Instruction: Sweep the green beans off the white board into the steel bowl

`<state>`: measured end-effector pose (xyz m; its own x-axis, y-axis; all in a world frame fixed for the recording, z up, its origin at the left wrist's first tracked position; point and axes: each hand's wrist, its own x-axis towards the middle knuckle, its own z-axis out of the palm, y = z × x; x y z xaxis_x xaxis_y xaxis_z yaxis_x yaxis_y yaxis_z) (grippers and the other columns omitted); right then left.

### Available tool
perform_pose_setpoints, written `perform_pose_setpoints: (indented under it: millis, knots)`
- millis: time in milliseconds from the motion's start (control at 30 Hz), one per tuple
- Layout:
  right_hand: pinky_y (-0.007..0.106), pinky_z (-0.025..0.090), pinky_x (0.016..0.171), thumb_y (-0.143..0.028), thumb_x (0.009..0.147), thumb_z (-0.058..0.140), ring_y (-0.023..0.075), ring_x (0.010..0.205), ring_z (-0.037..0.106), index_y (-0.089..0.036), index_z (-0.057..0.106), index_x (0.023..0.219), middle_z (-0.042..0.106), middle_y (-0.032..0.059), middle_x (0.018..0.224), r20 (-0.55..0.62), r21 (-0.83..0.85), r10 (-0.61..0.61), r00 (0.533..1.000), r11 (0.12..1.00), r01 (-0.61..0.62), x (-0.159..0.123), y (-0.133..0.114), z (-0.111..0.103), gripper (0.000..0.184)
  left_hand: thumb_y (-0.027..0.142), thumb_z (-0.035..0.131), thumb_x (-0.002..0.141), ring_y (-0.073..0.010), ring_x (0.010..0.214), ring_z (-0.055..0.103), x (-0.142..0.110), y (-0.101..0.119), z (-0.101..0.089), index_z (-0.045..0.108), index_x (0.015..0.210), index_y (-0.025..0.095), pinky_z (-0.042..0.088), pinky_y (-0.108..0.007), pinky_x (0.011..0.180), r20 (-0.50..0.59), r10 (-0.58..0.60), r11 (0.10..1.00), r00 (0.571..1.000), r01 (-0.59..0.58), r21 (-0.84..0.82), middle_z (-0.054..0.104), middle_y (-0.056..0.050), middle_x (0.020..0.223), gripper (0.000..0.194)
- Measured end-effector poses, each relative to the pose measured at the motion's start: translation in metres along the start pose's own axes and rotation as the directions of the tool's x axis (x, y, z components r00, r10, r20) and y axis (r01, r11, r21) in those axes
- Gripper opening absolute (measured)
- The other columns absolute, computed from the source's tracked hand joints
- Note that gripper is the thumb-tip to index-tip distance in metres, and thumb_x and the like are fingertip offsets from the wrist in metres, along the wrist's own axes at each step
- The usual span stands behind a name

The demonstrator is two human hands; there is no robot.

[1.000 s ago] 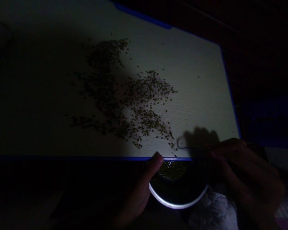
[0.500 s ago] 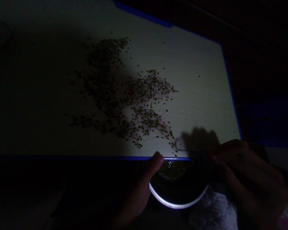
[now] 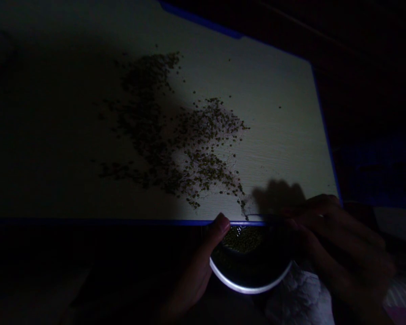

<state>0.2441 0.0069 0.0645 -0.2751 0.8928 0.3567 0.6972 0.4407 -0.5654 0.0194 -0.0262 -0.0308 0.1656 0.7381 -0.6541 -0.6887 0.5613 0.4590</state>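
Small green mung beans (image 3: 208, 169) lie scattered over a pale tabletop (image 3: 284, 140) with a blue edge, pale bits among them. Under its near edge is a round bowl (image 3: 250, 289) with a bright metal rim and more mung beans inside. My left hand (image 3: 203, 262) is closed on the bowl's left side, thumb up at the table edge, its other fingers hidden. My right hand (image 3: 328, 243) pinches a thin dark stick-like piece, too dim to name, lying along the tabletop near the edge. Its tip is beside a few beans above the bowl.
A raised blue strip (image 3: 203, 20) runs along the table's far edge. Crumpled pale cloth (image 3: 301, 293) lies below, right of the bowl. My right hand's shadow falls on the tabletop, and the left side is very dark.
My right hand has moved slightly left along the near edge with the thin piece, closer to the few beans there. My left hand and the bowl stay nearly the same.
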Motion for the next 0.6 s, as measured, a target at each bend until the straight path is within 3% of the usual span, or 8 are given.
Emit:
perform_pose_setpoints:
  millis: [67, 167, 233, 400, 600]
  knots:
    - [0.04, 0.059, 0.072, -0.001, 0.1, 0.077, 0.0204, 0.093, 0.079, -0.024, 0.084, 0.127, 0.085, 0.002, 0.107, 0.019, -0.009, -0.059, 0.998, 0.998, 0.059, 0.001, 0.003, -0.002, 0.036, 0.069, 0.102, 0.08, -0.0462, 0.164, 0.058, -0.001, 0.003, 0.004, 0.079, 0.142, 0.025, 0.036, -0.061, 0.143, -0.02, 0.0, 0.999, 1.0, 0.0, 0.047, 0.084, -0.013, 0.15, 0.08]
    - [0.04, 0.061, 0.069, 0.003, 0.098, 0.075, 0.0205, 0.094, 0.079, -0.022, 0.083, 0.13, 0.086, 0.0032, 0.111, 0.062, -0.013, -0.161, 0.985, 0.987, 0.162, 0.0, 0.008, -0.006, 0.041, 0.067, 0.1, 0.083, -0.0493, 0.158, 0.064, -0.001, 0.005, 0.007, 0.087, 0.117, 0.023, 0.043, -0.063, 0.138, 0.006, -0.033, 0.999, 0.999, 0.033, 0.028, 0.087, -0.015, 0.142, 0.058]
    - [0.04, 0.062, 0.071, 0.005, 0.096, 0.075, 0.0203, 0.094, 0.079, -0.022, 0.083, 0.131, 0.086, 0.003, 0.113, 0.062, -0.023, -0.175, 0.983, 0.984, 0.176, -0.002, 0.008, -0.007, 0.045, 0.062, 0.099, 0.086, -0.05, 0.157, 0.064, -0.002, 0.005, 0.007, 0.088, 0.113, 0.022, 0.044, -0.064, 0.138, 0.013, -0.049, 0.999, 0.999, 0.049, 0.007, 0.088, -0.016, 0.139, 0.049]
    - [0.042, 0.062, 0.075, 0.006, 0.096, 0.076, 0.0199, 0.093, 0.078, -0.024, 0.084, 0.125, 0.085, 0.0022, 0.111, 0.027, -0.057, -0.094, 0.995, 0.994, 0.095, -0.004, -0.003, -0.003, 0.042, 0.052, 0.1, 0.088, -0.0468, 0.159, 0.064, -0.003, 0.002, 0.004, 0.086, 0.123, 0.023, 0.037, -0.061, 0.143, -0.01, -0.03, 0.999, 1.0, 0.029, -0.032, 0.085, -0.014, 0.147, 0.048]
    - [0.041, 0.056, 0.075, 0.002, 0.098, 0.079, 0.0175, 0.086, 0.076, -0.019, 0.082, 0.123, 0.085, 0.0018, 0.103, 0.023, -0.038, -0.087, 0.996, 0.995, 0.088, 0.003, -0.008, 0.009, 0.033, 0.051, 0.1, 0.087, -0.0458, 0.165, 0.058, -0.003, 0.002, 0.004, 0.075, 0.153, 0.025, 0.04, -0.061, 0.141, -0.024, -0.026, 0.999, 0.999, 0.025, -0.046, 0.085, -0.013, 0.15, 0.075]
